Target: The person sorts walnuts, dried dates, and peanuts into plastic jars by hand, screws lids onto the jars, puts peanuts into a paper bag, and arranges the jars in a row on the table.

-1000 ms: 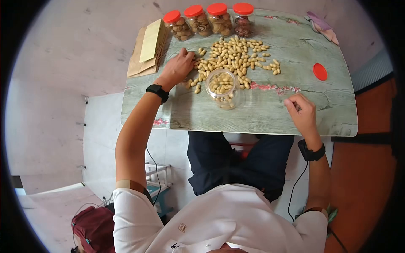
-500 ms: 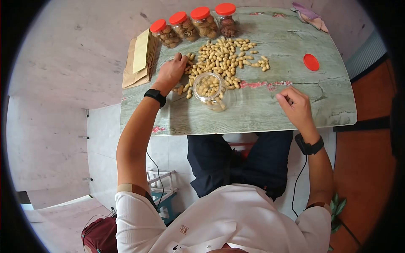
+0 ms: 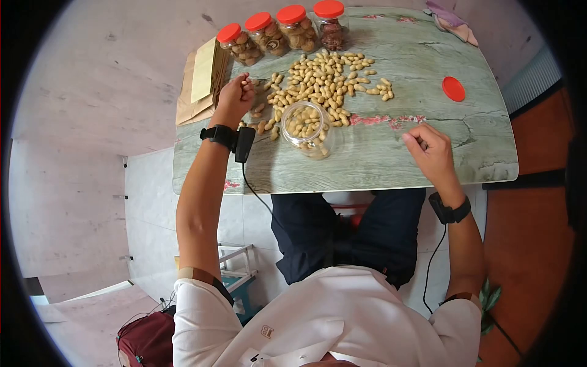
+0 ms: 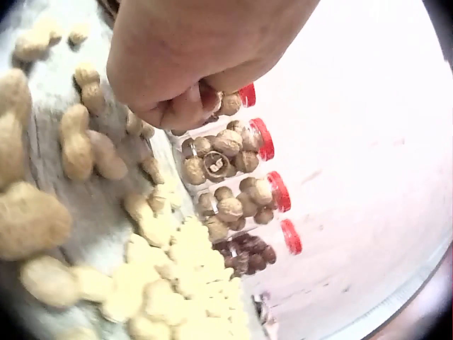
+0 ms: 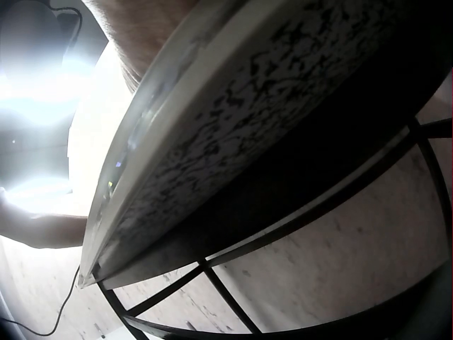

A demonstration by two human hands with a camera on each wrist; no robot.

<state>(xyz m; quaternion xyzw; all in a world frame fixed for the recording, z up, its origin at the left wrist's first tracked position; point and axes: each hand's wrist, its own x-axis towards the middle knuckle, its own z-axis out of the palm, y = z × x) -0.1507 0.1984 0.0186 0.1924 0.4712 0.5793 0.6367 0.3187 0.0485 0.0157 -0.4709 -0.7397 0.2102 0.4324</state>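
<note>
My left hand [image 3: 237,96] is raised beside the left edge of a loose heap of peanuts [image 3: 318,79], turned on its side with the fingers curled in. The left wrist view shows the curled fingers [image 4: 185,110] close up; I cannot tell whether anything is inside them. Several single peanuts lie near that wrist. An uncapped clear jar [image 3: 304,129], partly filled with peanuts, stands in front of the heap. My right hand [image 3: 430,150] rests loosely curled near the table's front right, holding nothing visible. The right wrist view shows mostly the table's underside.
Several red-lidded jars [image 3: 298,33] stand along the back, with walnuts in some and dark red dried fruit in the rightmost. Brown paper bags [image 3: 189,104] lie at the left. A red lid [image 3: 454,88] lies on the right, and a purple cloth [image 3: 452,23] at the back right corner.
My left hand has drawn left from the heap's edge and rolled over, showing its curled fingers and the wrist camera. The head view has shifted slightly. The right hand stays put.
</note>
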